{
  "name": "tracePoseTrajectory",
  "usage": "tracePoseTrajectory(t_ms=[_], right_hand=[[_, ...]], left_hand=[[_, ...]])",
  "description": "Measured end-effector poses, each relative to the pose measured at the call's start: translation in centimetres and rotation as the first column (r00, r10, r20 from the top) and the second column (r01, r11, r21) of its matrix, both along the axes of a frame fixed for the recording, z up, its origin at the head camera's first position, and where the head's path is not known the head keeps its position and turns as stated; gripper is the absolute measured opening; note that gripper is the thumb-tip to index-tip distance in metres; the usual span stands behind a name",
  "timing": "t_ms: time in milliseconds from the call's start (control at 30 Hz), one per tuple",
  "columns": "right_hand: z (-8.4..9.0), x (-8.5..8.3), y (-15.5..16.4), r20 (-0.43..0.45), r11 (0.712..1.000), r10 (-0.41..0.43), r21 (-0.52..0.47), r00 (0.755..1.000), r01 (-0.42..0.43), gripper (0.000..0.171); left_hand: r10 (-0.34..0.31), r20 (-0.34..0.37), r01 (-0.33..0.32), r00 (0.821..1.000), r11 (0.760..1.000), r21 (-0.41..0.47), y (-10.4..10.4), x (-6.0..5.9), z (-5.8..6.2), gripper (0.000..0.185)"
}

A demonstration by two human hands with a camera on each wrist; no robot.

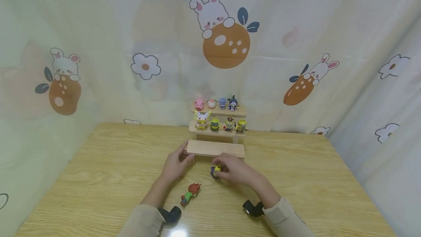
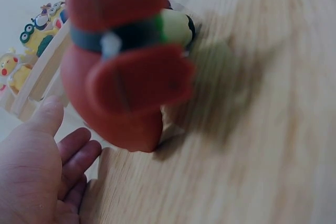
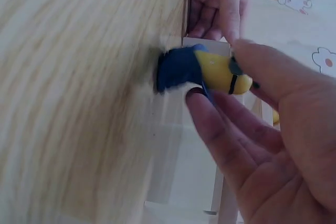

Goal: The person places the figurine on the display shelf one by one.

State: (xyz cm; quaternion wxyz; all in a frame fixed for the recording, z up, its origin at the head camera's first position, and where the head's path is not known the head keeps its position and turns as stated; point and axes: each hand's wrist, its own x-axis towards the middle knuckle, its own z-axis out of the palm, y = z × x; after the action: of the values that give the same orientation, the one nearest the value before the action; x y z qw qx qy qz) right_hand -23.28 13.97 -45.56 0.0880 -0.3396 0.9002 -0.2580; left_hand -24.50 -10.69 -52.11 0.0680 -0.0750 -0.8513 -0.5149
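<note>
In the head view my right hand (image 1: 236, 169) pinches a small yellow minion figure (image 1: 215, 171) in blue just in front of a tiered wooden display stand (image 1: 215, 148). The right wrist view shows the minion's yellow head (image 3: 219, 70) between thumb and fingertips, its blue lower part close over the table. My left hand (image 1: 174, 164) is at the left end of the stand's lowest step, fingers loosely bent beside it. Nearer me lies a red-haired figure (image 1: 190, 194) in a green top; its red shoes (image 2: 139, 80) loom large in the left wrist view.
On the top step sit a pink pig figure (image 1: 199, 104) and several other small figures. The middle step carries a white-hooded yellow figure (image 1: 201, 120) and several minions (image 1: 241, 125). A printed curtain (image 1: 177, 83) hangs behind the wooden table (image 1: 289, 178).
</note>
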Motion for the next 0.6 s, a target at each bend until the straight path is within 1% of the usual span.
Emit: tracePoseTrajectory(t_ms=[67, 133, 300, 367, 500, 600], right_hand=[[-0.03, -0.06, -0.03, -0.010, 1.000, 0.004, -0.022, 1.000, -0.004, 0.028], [-0.07, -0.13, -0.06, -0.029, 0.999, -0.005, -0.038, 1.000, 0.004, 0.027], [-0.36, -0.33, -0.11, -0.152, 1.000, -0.022, -0.015, 0.988, 0.020, 0.016], [-0.40, -0.33, -0.15, -0.192, 1.000, -0.010, -0.006, 0.981, 0.009, 0.015], [-0.20, -0.09, -0.28, -0.225, 1.000, 0.019, 0.006, 0.974, -0.018, 0.017], [-0.12, 0.03, -0.39, -0.253, 0.999, 0.040, 0.043, 0.967, -0.030, 0.018]], left_hand=[[0.002, -0.002, -0.002, 1.000, 1.000, -0.001, -0.02, -0.06, -0.03, 0.064], [0.004, -0.004, -0.004, 1.000, 1.000, -0.004, -0.03, -0.11, -0.05, 0.064], [0.006, 0.001, -0.006, 1.000, 1.000, -0.007, -0.01, -0.13, -0.03, 0.063], [0.007, 0.002, -0.007, 1.000, 1.000, -0.007, -0.01, -0.11, -0.03, 0.064], [0.010, 0.002, -0.009, 1.000, 1.000, -0.012, 0.00, -0.07, -0.02, 0.064], [0.011, 0.003, -0.010, 1.000, 1.000, -0.014, 0.01, -0.07, -0.03, 0.064]])
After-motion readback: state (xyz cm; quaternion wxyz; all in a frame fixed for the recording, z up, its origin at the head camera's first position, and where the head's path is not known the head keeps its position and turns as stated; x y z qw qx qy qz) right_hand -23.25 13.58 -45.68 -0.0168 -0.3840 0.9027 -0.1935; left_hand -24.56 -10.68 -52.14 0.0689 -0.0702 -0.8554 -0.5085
